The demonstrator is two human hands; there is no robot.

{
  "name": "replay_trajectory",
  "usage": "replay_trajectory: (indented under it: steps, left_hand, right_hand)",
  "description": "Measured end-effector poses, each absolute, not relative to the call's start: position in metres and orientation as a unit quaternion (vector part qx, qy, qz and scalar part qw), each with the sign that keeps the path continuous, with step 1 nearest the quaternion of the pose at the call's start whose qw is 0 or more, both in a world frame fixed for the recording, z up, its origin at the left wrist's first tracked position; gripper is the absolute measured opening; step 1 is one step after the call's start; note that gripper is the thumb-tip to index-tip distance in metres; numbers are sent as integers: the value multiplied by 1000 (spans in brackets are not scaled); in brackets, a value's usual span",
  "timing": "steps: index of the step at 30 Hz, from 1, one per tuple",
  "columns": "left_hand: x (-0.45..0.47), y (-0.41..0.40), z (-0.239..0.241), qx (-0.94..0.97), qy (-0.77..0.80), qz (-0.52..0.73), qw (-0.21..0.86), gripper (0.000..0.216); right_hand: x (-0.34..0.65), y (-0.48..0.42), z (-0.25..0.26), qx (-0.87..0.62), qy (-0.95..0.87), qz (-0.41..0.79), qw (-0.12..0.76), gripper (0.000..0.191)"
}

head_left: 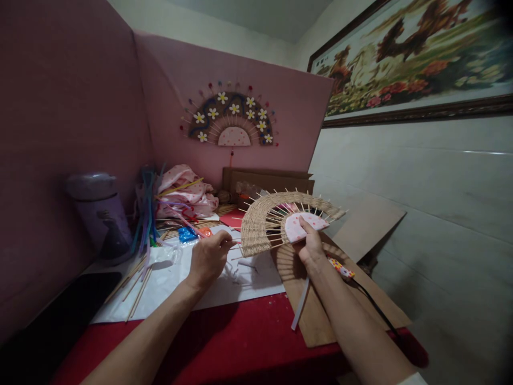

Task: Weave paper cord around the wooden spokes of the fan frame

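My right hand grips a half-round woven fan by its pink spotted base, thumb on top. Thin sticks poke out past the fan's woven twine edge. At the fan's left end my left hand is closed in a pinch on a pink pipe cleaner, which trails up and left from the fingers. Its other end reaches the tip of a stick there. Under my right forearm lies a colourfully patterned tool with a black cord, partly hidden. A whitish translucent stick rests near it.
Brown cardboard lies on the red-covered table. At left are loose thin sticks, a bundle of pipe cleaners, pink spotted cloth and a purple container. A flower-decorated fan hangs on the pink panel.
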State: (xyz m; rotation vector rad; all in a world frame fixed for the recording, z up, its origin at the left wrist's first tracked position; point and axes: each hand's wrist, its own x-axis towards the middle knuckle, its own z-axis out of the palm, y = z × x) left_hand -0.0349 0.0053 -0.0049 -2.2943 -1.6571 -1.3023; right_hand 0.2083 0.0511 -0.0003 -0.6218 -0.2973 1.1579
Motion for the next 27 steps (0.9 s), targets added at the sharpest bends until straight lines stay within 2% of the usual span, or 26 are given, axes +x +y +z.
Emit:
replay_trajectory:
  steps: [5,10,27]
  left_hand:
    - [-33,12,-9,-688,-491,-505,-174,24]
    - [-27,18,-17,-636,-435,-534,-347,25]
    - [-18,4,-3,-517,-376,-543,-545,26]
  right_hand:
    - [209,51,0,-277,-129,546,780,8]
    - [209,51,-1,-267,-132,558,775,9]
    - [207,49,1,-241,-108,557,788,6]
